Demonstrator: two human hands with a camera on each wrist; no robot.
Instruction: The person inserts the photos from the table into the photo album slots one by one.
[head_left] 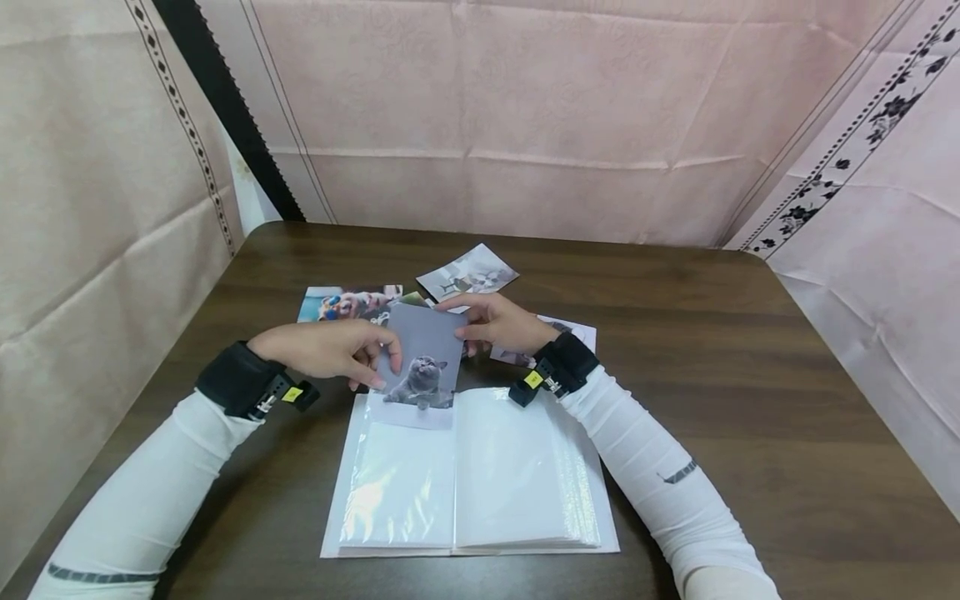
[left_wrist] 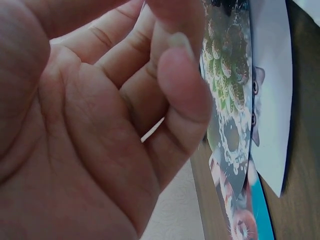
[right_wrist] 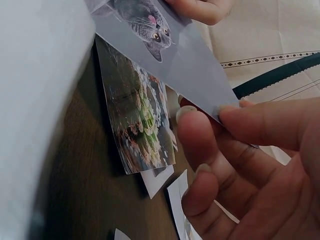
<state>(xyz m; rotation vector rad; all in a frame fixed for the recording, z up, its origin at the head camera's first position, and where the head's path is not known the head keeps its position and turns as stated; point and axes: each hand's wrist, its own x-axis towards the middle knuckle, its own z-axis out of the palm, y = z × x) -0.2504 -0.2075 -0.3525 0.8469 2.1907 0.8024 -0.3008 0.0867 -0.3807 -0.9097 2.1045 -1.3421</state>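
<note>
A grey photo of a cat (head_left: pixel 423 342) stands over the top of an open photo album (head_left: pixel 397 492). Its lower end shows paler, behind the clear sleeve of the left page. My left hand (head_left: pixel 333 350) pinches the photo's left edge, low down near the album. At the upper right corner, my right hand (head_left: pixel 502 323) holds the photo between thumb and fingers. The right wrist view shows the thumb on the face of the cat photo (right_wrist: pixel 190 65) and fingers behind it. In the left wrist view the fingers hide the grip.
Several loose photos lie behind the album on the dark wooden table (head_left: pixel 750 400). One shows a light picture (head_left: pixel 472 273) at the back, a colourful one (head_left: pixel 348 302) lies left, and another (head_left: pixel 577 333) sits partly under my right wrist. Pale cloth (head_left: pixel 525 100) hangs behind.
</note>
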